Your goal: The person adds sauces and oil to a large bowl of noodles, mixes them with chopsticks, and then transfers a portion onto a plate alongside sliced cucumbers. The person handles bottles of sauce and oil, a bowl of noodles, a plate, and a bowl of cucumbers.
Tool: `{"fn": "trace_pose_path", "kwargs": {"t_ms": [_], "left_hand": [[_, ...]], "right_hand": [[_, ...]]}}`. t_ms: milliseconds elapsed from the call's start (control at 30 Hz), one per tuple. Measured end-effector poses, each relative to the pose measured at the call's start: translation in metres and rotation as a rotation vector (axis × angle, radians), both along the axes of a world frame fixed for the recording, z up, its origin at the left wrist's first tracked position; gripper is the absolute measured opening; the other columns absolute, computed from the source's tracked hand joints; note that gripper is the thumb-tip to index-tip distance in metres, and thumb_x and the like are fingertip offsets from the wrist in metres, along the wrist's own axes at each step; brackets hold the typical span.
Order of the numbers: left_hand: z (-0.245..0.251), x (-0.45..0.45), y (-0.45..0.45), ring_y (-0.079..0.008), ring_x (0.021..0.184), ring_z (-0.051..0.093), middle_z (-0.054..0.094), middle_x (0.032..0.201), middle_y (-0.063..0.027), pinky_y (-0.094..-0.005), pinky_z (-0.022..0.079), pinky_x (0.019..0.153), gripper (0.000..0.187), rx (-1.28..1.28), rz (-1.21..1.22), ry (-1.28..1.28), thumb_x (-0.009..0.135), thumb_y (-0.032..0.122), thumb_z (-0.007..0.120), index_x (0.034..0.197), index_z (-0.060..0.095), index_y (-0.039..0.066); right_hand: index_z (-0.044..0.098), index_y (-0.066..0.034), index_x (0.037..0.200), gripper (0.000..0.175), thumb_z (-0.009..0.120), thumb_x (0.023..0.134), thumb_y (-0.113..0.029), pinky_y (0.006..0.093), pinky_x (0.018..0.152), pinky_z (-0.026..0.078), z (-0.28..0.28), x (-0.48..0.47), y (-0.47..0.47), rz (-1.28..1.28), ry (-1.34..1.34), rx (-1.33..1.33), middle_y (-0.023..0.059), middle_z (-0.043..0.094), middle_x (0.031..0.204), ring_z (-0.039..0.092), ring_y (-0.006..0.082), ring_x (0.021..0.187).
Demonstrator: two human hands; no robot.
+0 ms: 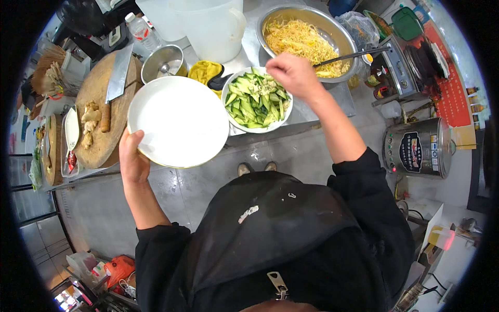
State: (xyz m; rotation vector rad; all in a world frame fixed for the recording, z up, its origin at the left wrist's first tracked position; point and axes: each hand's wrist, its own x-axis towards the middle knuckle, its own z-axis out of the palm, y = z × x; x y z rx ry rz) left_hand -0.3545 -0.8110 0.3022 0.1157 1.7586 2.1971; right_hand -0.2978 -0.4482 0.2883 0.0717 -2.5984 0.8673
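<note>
My left hand (134,156) grips the rim of a large white bowl (178,121), whose visible inside is bare. Beside it, a white bowl of sliced cucumber (257,102) stands at the edge of the metal counter, with pale minced bits on top of the slices. Above its upper right rim is my right hand (293,76), fingers bunched; whether anything is between them I cannot tell. Behind that hand, a steel basin (269,17) holds bean sprouts and noodle-like strands (300,39), and black chopsticks (351,55) lean across its rim.
At the left, a cleaver (120,72) and ginger (90,117) lie on a round wooden chopping block (91,82). A steel pot (163,58) with a ladle, a yellow cloth (205,72) and a translucent plastic jug (212,31) stand behind the bowls. A steel cooker (417,148) is at the right.
</note>
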Motion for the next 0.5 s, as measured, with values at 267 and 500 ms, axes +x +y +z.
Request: {"fn": "trace_pose_path", "kwargs": {"t_ms": [267, 500], "left_hand": [[-0.003, 0.038, -0.039, -0.0264, 0.102, 0.054, 0.052, 0.115, -0.0185, -0.0368, 0.045, 0.086, 0.059, 0.213, 0.285, -0.101, 0.078, 0.027, 0.055, 0.123, 0.038, -0.007], [0.006, 0.115, -0.016, -0.0282, 0.099, 0.055, 0.054, 0.111, -0.0184, -0.0391, 0.046, 0.084, 0.054, 0.233, 0.504, 0.020, 0.078, 0.027, 0.054, 0.118, 0.043, -0.007]], "right_hand": [[0.063, -0.0058, 0.080, 0.012, 0.058, 0.070, -0.006, 0.0347, 0.064, 0.049, 0.011, -0.001, -0.025, 0.258, -0.024, 0.462, 0.0089, 0.060, 0.075, 0.061, 0.0250, 0.077], [0.062, -0.0071, 0.085, 0.012, 0.060, 0.073, -0.008, 0.0347, 0.071, 0.046, 0.028, 0.015, 0.004, 0.427, 0.709, 0.043, 0.0078, 0.061, 0.091, 0.058, 0.0246, 0.082]]}}
